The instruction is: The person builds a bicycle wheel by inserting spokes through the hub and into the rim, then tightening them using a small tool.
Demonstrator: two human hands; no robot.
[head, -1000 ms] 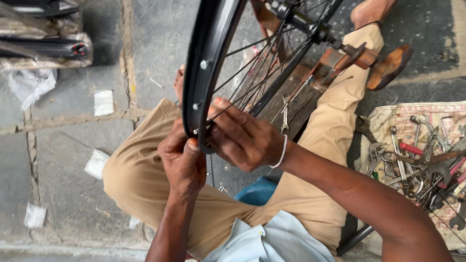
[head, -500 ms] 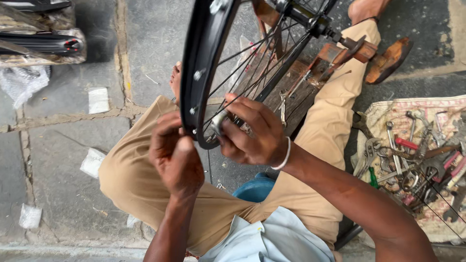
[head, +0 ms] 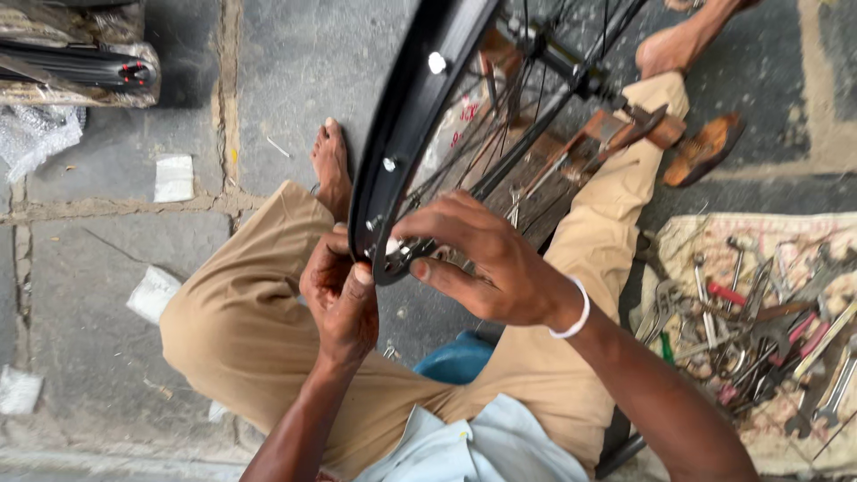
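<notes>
A black bicycle wheel rim (head: 420,107) with thin spokes (head: 527,98) stands upright between my knees. My left hand (head: 341,299) grips the lower outer edge of the rim, thumb pressed on it. My right hand (head: 486,263) reaches in from the spoke side, its fingers pinching a small silver spoke nipple (head: 393,245) at the rim's inner face. A white band (head: 576,312) circles my right wrist. I sit with legs in tan trousers (head: 250,330) spread on the stone floor.
A cloth (head: 714,232) at the right holds several wrenches, pliers and other tools. A wooden truing stand (head: 616,134) and a brown sandal (head: 705,147) lie beyond the wheel. Wrapped rims (head: 80,67) and paper scraps (head: 174,178) lie at the left. A blue stool (head: 460,361) is under me.
The view has shifted, so the rim and both hands sit further right and lower. My right fingers have slid down the inner rim to the nipple.
</notes>
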